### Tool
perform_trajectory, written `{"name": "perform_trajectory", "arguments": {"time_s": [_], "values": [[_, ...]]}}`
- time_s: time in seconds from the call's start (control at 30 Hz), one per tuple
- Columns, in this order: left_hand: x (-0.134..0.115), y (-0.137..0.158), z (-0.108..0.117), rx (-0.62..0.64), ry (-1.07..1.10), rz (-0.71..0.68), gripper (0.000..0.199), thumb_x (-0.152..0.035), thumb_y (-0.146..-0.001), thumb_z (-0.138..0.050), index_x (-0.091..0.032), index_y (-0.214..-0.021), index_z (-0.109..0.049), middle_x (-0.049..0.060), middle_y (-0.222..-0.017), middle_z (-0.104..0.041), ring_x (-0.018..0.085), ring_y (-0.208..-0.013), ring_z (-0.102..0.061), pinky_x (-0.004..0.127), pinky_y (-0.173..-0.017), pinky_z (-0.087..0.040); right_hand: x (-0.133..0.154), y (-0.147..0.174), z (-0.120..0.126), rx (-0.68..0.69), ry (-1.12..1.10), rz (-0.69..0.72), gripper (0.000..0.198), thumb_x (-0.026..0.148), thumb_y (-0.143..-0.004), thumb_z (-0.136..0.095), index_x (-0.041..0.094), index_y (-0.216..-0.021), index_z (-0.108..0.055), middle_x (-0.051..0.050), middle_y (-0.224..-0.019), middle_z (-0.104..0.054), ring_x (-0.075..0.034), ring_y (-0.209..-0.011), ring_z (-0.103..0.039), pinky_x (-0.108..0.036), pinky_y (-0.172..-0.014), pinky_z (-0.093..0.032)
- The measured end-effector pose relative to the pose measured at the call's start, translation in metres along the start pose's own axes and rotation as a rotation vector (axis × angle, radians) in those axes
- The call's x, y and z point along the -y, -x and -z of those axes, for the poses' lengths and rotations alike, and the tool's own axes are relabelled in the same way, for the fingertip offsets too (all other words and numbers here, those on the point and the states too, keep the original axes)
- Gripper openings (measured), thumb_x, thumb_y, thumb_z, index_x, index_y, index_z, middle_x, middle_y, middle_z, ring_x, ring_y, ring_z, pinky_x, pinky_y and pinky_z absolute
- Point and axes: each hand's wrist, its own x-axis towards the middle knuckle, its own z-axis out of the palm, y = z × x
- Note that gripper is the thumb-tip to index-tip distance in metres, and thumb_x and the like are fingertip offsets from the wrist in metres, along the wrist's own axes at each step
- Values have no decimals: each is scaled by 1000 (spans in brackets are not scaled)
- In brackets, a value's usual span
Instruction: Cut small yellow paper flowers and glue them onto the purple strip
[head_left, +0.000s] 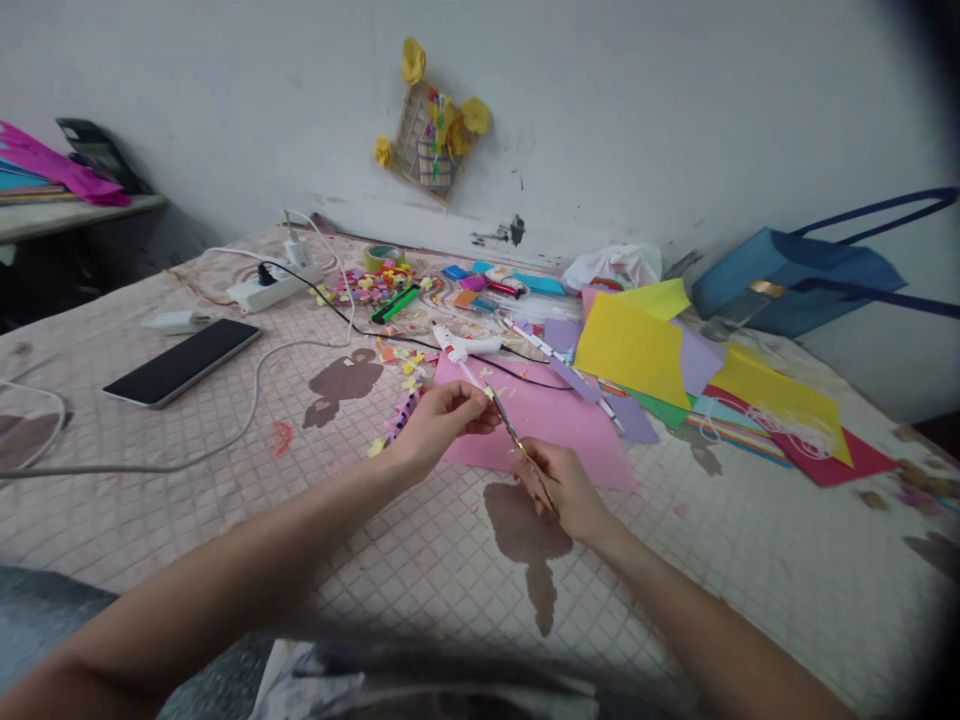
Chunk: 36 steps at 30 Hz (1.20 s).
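Observation:
My right hand (559, 485) is closed around a thin dark stick (511, 425) with pale and gold spots, which slants up and to the left. The fingers of my left hand (457, 410) are pinched together at the stick's upper end. A tiny pale yellow paper piece (490, 393) shows at those fingertips. Below both hands lies a sheet of pink paper (555, 420). Just beyond it rests a white glue gun (466, 345). To the left of my left hand is a purple strip with dark marks (403, 412), partly hidden by the wrist.
Small paper cutouts (375, 288) are heaped near a green cutter (395, 304) and a tape roll (384, 257). A black phone (184, 362) and a power strip (274, 287) with cables lie left. Coloured paper (637, 345) and a blue bag (795, 275) are at right.

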Motion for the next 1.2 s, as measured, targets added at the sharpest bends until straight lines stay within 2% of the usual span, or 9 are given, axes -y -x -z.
{"name": "perform_trajectory", "arguments": {"time_s": [0.43, 1.2], "values": [[-2, 2, -1, 1, -14, 0, 17, -29, -76, -62, -13, -79, -55, 3, -76, -64, 13, -73, -62, 31, -76, -48, 0, 0, -1, -13, 8, 22, 36, 46, -85, -43, 19, -62, -41, 6, -47, -38, -8, -38, -38, -19, -38, -29], [-2, -2, 2, -15, 14, -12, 16, -26, -75, -63, -13, -77, -55, 4, -76, -66, 13, -73, -63, 30, -75, -49, 2, -1, 2, -14, 66, 25, 40, 51, -85, -40, 19, -62, -44, 6, -44, -39, -9, -39, -38, -21, -39, -29]]}}
